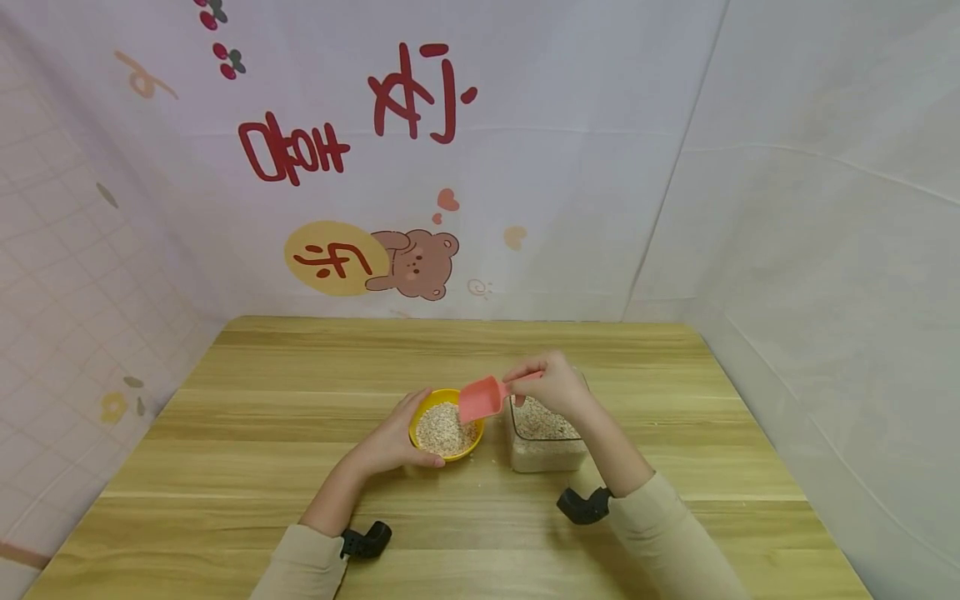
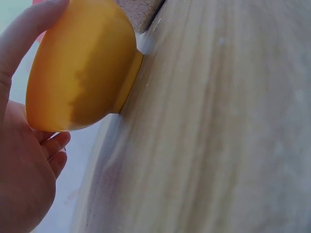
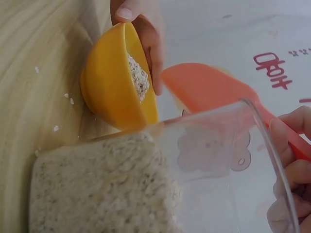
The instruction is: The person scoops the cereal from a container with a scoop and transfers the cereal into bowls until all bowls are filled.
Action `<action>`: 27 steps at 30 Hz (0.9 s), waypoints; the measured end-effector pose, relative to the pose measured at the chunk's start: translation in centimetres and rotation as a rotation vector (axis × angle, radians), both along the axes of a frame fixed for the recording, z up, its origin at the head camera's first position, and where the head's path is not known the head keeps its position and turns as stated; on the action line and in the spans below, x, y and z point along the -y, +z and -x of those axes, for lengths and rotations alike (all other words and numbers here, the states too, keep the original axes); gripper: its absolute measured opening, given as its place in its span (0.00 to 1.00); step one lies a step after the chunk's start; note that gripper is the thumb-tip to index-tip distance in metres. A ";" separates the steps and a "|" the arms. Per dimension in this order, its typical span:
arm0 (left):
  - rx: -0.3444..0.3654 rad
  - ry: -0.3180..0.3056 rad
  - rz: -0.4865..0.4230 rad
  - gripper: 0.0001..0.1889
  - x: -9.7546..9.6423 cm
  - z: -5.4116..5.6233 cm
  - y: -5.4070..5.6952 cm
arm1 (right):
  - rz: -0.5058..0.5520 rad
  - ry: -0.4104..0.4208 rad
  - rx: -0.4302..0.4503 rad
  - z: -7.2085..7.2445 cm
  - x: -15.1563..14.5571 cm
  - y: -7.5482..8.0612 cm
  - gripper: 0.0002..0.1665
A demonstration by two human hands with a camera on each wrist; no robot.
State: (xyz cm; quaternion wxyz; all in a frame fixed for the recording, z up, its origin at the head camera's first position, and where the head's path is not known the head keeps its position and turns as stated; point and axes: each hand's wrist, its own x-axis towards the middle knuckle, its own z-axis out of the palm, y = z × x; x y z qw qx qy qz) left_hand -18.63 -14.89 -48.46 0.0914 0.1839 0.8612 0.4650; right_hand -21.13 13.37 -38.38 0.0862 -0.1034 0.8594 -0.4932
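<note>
The wood-grain table (image 1: 300,408) bears a yellow bowl (image 3: 108,77), a clear container (image 1: 549,457) (and stray flakes (image 3: 56,128) near both)

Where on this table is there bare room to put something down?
The table looks bare left of the left hand, right of the right arm, and along the back below the backdrop. It's crowded mid-table: the bowl, scoop, box and right hand sit close together, with stray flakes nearby.

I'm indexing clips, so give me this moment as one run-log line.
left hand: holds round yellow bowl of pale flakes | right hand: holds pink shovel-shaped scoop above bowl | transparent rectangular container: flakes inside, beside bowl
</note>
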 end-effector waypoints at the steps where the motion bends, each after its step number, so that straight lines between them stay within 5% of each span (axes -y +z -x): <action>1: 0.000 0.001 0.004 0.64 0.0 0.0 0.0 | 0.026 -0.005 0.005 0.0 -0.1 -0.2 0.08; 6: -0.006 0.005 0.004 0.64 0.0 0.0 0.0 | 0.162 -0.004 0.018 -0.1 -0.8 -0.8 0.11; 27: -0.042 0.019 0.017 0.62 -1.5 0.2 2.1 | 0.306 -0.133 -0.024 -1.7 -4.1 -0.1 0.13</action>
